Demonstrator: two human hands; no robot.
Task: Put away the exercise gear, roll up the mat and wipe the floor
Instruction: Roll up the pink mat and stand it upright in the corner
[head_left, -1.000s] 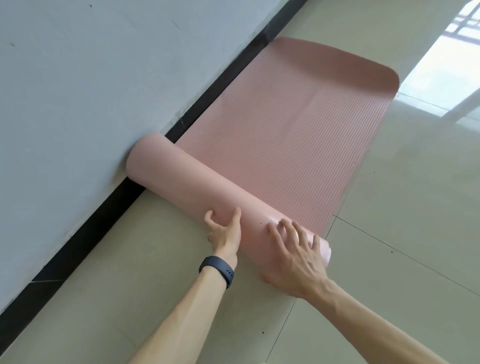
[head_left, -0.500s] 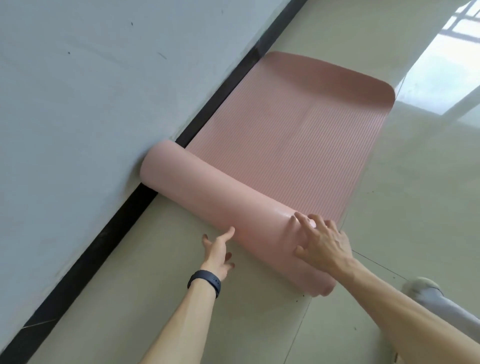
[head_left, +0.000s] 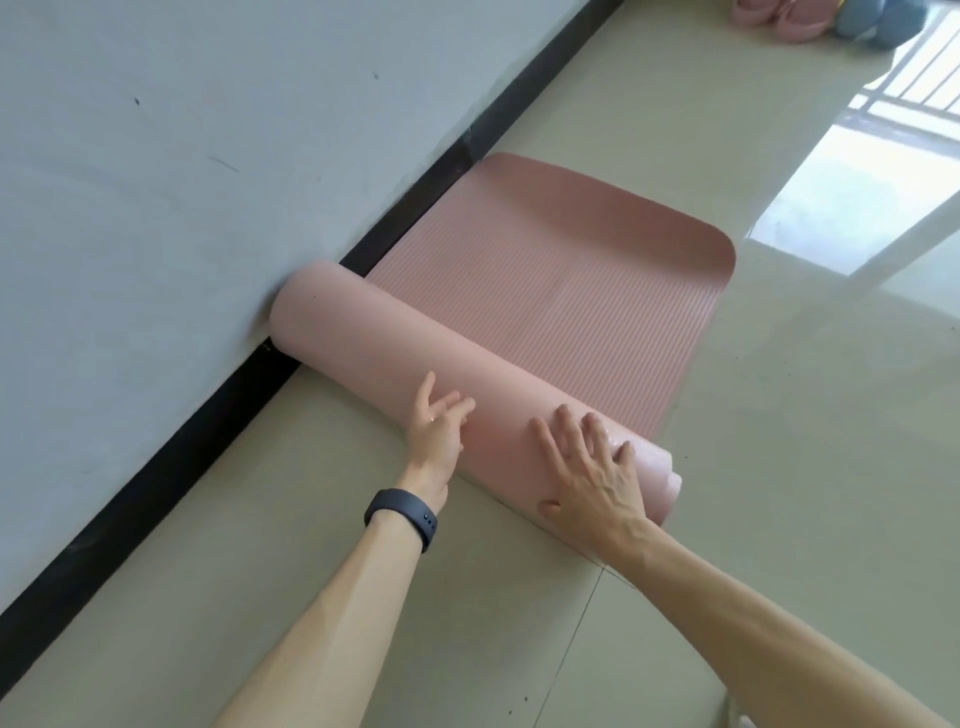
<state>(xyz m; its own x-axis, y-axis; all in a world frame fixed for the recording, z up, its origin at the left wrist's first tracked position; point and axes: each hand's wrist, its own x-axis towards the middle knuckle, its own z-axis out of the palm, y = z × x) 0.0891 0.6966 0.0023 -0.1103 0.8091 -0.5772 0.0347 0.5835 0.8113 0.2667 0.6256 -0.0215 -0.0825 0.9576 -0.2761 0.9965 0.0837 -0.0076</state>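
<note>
A pink exercise mat (head_left: 561, 270) lies along the wall, its near part wound into a thick roll (head_left: 363, 338) that reaches from the skirting to the right. The ribbed flat part stretches away beyond the roll. My left hand (head_left: 436, 426), with a dark band on the wrist, presses on the near side of the roll with fingers straight. My right hand (head_left: 592, 467) lies flat on top of the roll near its right end, fingers spread.
A grey wall (head_left: 182, 182) with a black skirting strip (head_left: 156, 483) runs along the left. Pale floor tiles (head_left: 779, 467) surround the mat. Pink (head_left: 763, 15) and blue (head_left: 857, 23) objects sit at the far top right, by a bright barred opening.
The roll has advanced along the mat and grown thicker, leaving less flat mat. Both hands have been set again on the roll. The view has risen, showing more floor beyond.
</note>
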